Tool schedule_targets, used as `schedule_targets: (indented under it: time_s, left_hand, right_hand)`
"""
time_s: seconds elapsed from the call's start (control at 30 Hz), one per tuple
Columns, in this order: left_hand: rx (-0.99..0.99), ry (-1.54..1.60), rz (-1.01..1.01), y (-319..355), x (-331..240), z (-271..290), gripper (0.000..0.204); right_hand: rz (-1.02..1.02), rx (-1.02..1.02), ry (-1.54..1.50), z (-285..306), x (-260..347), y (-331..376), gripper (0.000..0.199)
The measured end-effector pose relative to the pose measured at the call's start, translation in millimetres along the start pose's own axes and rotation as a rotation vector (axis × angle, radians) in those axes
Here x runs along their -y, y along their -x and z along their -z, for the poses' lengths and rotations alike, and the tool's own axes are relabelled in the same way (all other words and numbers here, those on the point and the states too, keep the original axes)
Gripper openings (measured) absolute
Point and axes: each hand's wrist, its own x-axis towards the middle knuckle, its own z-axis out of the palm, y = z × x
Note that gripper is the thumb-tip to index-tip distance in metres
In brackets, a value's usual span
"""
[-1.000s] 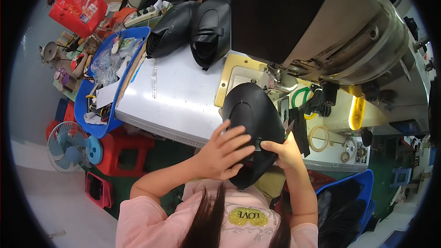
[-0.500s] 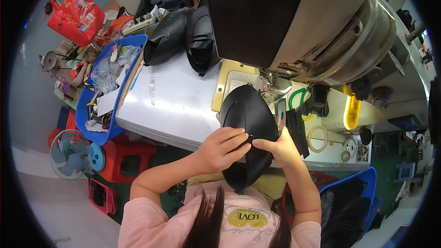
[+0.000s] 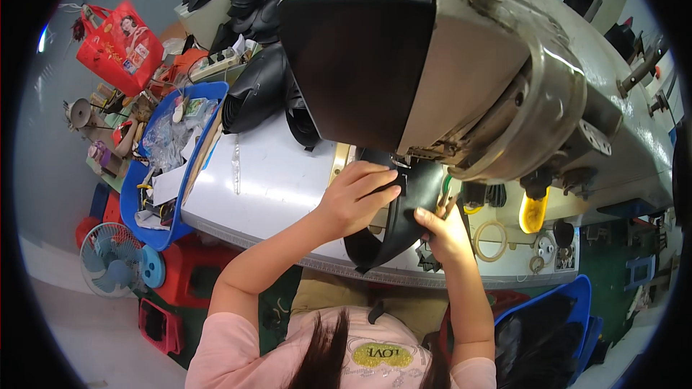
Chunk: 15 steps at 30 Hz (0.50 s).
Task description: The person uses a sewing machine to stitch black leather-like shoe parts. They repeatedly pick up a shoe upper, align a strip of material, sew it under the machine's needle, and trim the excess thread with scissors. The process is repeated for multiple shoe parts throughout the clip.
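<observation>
A black leather shoe upper (image 3: 407, 227) lies under the head of a sewing machine (image 3: 497, 79), its near end curling open toward me. My left hand (image 3: 353, 202) holds its left side, fingertips pressed on the leather close to the needle area. My right hand (image 3: 447, 236) grips the right edge, thumb on top. A slim metal tool, seemingly thread snips (image 3: 442, 205), shows at the right fingers; its grip is mostly hidden. The machine head covers the far part of the upper.
Stacked black uppers (image 3: 252, 90) stand on the white table (image 3: 252, 180) at the far left. Left of it is a blue tray (image 3: 130, 191) of scraps. A tape roll (image 3: 490, 241) and a yellow piece (image 3: 533, 212) lie right. A blue bin (image 3: 584, 295) holds black pieces.
The upper has moved forward and down from a raised position to under the machine head. Both hands still hold it, the left now nearer the needle area. The view has shifted slightly.
</observation>
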Motion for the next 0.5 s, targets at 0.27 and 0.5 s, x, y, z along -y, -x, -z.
schedule_targets:
  time_s: [0.27, 0.5]
  left_hand:
    - [0.095, 0.332, 0.355, 7, 18, -21, 0.028]
    - [0.151, 0.632, 0.629, 15, 35, -27, 0.026]
  right_hand:
    - [0.132, -0.057, 0.140, 6, 6, -12, 0.036]
    - [0.122, 0.007, 0.157, 8, 9, -20, 0.047]
